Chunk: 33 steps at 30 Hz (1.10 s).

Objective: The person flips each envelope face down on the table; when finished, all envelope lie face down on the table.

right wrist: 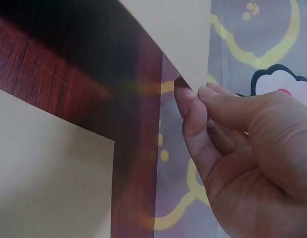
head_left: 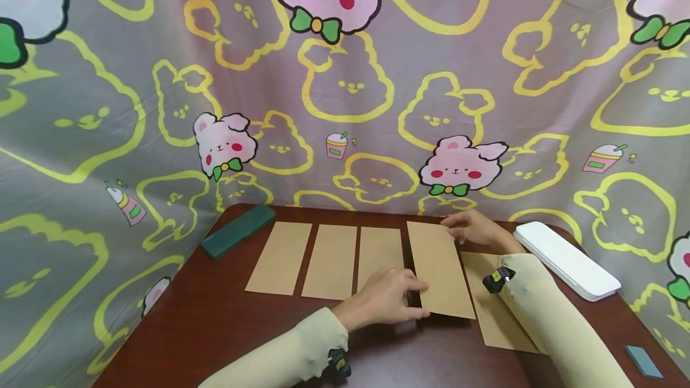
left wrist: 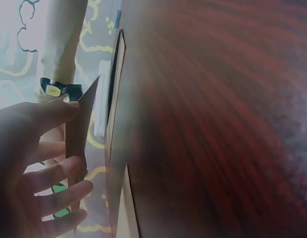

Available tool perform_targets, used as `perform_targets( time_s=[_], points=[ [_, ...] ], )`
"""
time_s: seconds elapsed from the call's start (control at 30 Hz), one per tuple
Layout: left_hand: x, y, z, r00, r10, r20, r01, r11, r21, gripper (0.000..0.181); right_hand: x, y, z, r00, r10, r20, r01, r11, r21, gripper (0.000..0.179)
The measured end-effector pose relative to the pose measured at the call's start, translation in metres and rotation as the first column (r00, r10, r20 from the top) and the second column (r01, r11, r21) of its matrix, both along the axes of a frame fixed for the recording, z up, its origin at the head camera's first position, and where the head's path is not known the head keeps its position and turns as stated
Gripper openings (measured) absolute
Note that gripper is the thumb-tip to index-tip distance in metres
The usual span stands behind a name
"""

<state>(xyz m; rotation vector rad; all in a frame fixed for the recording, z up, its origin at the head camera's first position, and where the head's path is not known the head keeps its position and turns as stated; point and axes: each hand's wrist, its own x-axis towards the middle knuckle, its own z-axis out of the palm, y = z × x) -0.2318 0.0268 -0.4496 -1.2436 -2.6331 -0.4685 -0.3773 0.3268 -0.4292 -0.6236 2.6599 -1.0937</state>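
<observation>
Both hands hold a brown kraft-paper card raised over the table. My left hand grips its near left edge, thumb on one side and fingers along the other; the left wrist view shows the card nearly edge-on. At the far right corner, my right hand pinches it between thumb and forefinger. Three similar cards lie in a row to the left: one at the far left, a middle one and one partly behind the left hand. Another card lies under the right forearm, partly hidden.
A dark green case lies at the table's back left. On the right are a white case and a small blue-grey block. A patterned curtain hangs around the dark wooden table.
</observation>
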Motion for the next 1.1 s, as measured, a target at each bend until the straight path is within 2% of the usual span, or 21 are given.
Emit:
perform_targets(
  time_s=[0.3,0.6,0.87,1.0,1.1],
  points=[
    [-0.005,0.005,-0.003,0.999,0.048,-0.008,-0.049,0.996,-0.081,0.047,0.0,0.002,-0.001,1.0,-0.02,-0.011,0.02,1.0,-0.014,0.031],
    [-0.012,0.011,-0.004,0.994,0.112,0.018,-0.108,0.981,-0.161,0.043,-0.01,-0.004,-0.011,0.996,-0.025,-0.09,0.031,0.997,0.065,0.033],
    [-0.022,0.015,-0.008,0.995,0.103,0.005,-0.1,0.972,-0.214,0.028,-0.013,-0.015,-0.014,0.998,-0.031,-0.063,0.039,0.991,0.132,0.034],
    [-0.025,0.017,-0.008,0.994,0.111,0.008,-0.106,0.964,-0.244,0.032,-0.016,-0.018,-0.019,0.997,-0.02,-0.074,0.031,0.989,0.141,0.035],
    [-0.027,0.019,-0.008,0.993,0.117,0.008,-0.111,0.958,-0.263,0.035,-0.018,-0.019,-0.023,0.993,-0.011,-0.114,0.033,0.979,0.2,0.035]
  ],
)
